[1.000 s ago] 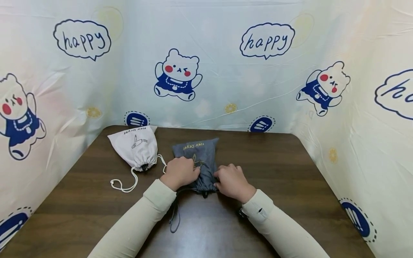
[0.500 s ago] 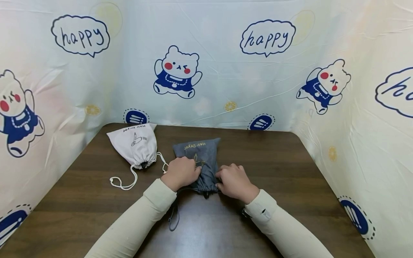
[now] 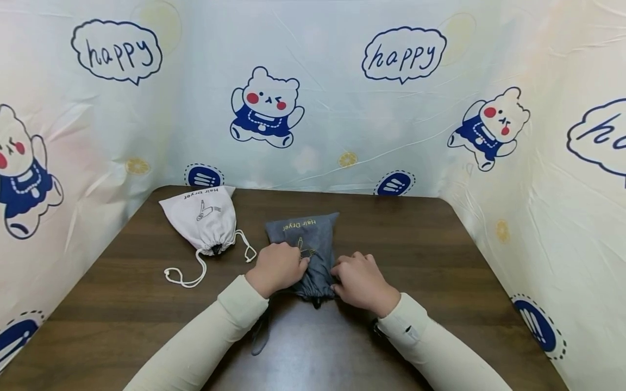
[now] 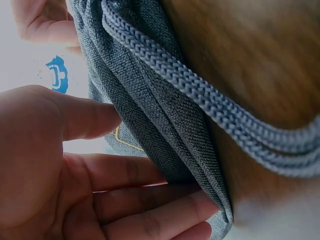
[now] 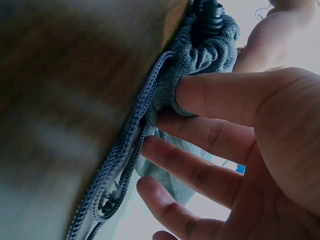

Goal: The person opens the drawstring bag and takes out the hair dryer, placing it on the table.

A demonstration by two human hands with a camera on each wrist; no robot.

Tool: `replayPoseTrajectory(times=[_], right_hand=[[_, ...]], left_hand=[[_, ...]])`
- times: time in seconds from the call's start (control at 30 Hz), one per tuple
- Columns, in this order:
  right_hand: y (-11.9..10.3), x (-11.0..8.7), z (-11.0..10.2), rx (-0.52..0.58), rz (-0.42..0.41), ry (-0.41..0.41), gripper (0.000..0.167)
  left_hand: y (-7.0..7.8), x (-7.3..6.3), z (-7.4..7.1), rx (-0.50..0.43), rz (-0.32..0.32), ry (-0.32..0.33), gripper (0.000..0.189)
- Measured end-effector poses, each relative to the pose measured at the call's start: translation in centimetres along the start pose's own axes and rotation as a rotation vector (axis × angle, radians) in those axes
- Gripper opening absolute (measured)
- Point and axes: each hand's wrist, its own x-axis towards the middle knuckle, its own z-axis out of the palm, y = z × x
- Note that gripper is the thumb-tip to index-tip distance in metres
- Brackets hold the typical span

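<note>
A dark grey drawstring bag (image 3: 320, 271) with yellow "Hair Dryer" lettering lies on the table, its gathered mouth towards the person. My left hand (image 3: 277, 266) grips its left side; in the left wrist view the thumb presses on top and the fingers reach under the cloth (image 4: 145, 90). On the other side, my right hand (image 3: 364, 283) pinches the edge close to the mouth between thumb and index finger, the other fingers spread loosely. A black cord lock (image 5: 209, 19) sits at the mouth, and grey cords (image 5: 117, 155) hang from both sides.
To the left on the dark wooden table (image 3: 401, 239) lies a white drawstring bag (image 3: 207, 220), also marked "Hair Dryer", with white cords (image 3: 188, 279) spread beside it. A printed curtain (image 3: 323, 98) with bears stands round the table's back and sides.
The grey bag has shifted slightly to the right and towards the person, with both hands still on it. The white bag lies as before; the head view has tilted a little.
</note>
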Motion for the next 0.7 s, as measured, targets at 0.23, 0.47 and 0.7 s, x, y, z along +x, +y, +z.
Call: replayPoseTrajectory(times=[0.23,0.47,0.7], right_hand=[[-0.2,-1.0,-0.2,-0.046,0.001,0.012,0.013],[-0.4,-1.4,-0.5,-0.03,0.012,0.019,0.013],[-0.3,-1.2,-1.3,-0.016,0.026,0.05,0.025]], left_hand=[[0.8,-0.7,-0.1,-0.003,0.03,0.025,0.048],[1.1,-0.9,-0.3,-0.006,0.04,0.049,0.046],[1.4,-1.3,-0.5,0.03,0.044,0.095,0.04]])
